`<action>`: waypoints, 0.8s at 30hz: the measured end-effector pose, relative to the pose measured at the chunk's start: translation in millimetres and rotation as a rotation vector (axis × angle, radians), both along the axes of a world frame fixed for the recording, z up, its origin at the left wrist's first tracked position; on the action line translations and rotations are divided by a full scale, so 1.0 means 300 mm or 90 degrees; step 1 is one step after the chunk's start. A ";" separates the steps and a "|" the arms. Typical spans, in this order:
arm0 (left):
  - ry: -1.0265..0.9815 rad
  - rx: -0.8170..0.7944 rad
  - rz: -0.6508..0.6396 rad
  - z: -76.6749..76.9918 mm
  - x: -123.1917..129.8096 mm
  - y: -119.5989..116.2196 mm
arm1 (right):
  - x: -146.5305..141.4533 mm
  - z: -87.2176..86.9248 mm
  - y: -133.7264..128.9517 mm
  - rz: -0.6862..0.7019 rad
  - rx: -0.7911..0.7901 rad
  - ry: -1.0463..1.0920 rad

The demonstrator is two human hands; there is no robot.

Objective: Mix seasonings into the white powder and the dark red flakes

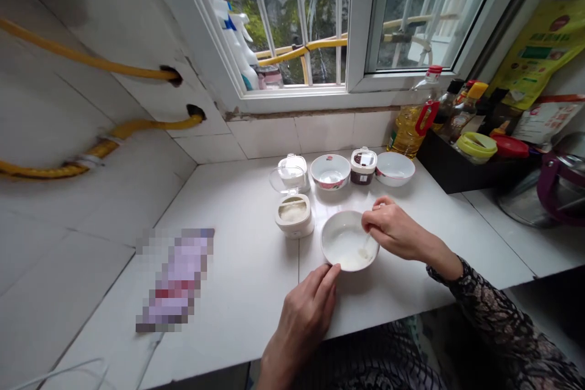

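Note:
A white bowl (pixel 340 236) stands on the counter in front of me, with a little pale, wet-looking matter low on its right side. My right hand (pixel 393 228) is closed over the bowl's right rim, pinching a small pale spoon (pixel 367 245) whose lower end reaches into the bowl. Its handle is mostly hidden by my fingers. My left hand (pixel 311 301) holds the bowl's near left rim with its fingertips; the thumb is out of sight. Just left of the bowl sits a white container (pixel 297 233) of pale granules, its clear lid raised.
Behind are another lidded white container (pixel 289 167), a flowered bowl (pixel 329 181), a dark-filled jar (pixel 363 175) and a second bowl (pixel 395 172). An oil bottle (pixel 406 128) and a black condiment box (pixel 441 164) stand right. A blurred-out purple object (pixel 183 271) lies left.

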State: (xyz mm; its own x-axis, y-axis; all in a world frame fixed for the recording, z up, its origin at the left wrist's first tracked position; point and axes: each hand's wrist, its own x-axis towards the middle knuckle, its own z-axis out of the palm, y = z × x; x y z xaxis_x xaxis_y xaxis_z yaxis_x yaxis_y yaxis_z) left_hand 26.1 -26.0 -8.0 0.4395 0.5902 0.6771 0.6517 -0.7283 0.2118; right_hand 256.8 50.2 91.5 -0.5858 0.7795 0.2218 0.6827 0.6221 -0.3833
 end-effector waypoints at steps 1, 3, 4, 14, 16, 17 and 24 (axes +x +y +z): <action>0.000 -0.004 -0.002 0.001 -0.001 -0.001 | -0.011 -0.007 -0.001 0.016 -0.030 0.020; -0.001 -0.009 -0.005 0.004 -0.004 -0.003 | -0.029 -0.023 0.002 0.026 -0.076 0.073; -0.002 -0.012 -0.007 0.004 -0.005 -0.003 | -0.034 -0.031 0.006 0.016 -0.091 0.103; -0.022 -0.034 -0.018 0.005 -0.007 -0.007 | 0.006 -0.064 0.039 -0.142 -0.343 0.459; -0.026 -0.039 -0.017 0.006 -0.007 -0.006 | 0.015 -0.067 0.045 -0.157 -0.381 0.513; -0.028 -0.041 -0.017 0.006 -0.007 -0.005 | 0.019 -0.069 0.048 -0.165 -0.392 0.533; -0.043 -0.051 -0.026 0.003 -0.003 0.004 | 0.029 -0.093 0.066 -0.190 -0.433 0.605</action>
State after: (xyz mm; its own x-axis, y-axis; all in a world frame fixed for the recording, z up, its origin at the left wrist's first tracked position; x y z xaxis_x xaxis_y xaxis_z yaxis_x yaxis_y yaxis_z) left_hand 25.1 -24.7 -7.1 0.4196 0.6266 0.6567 0.6045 -0.7326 0.3128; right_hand 265.6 69.9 63.7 -0.1885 0.9812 -0.0415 0.0319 -0.0361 -0.9988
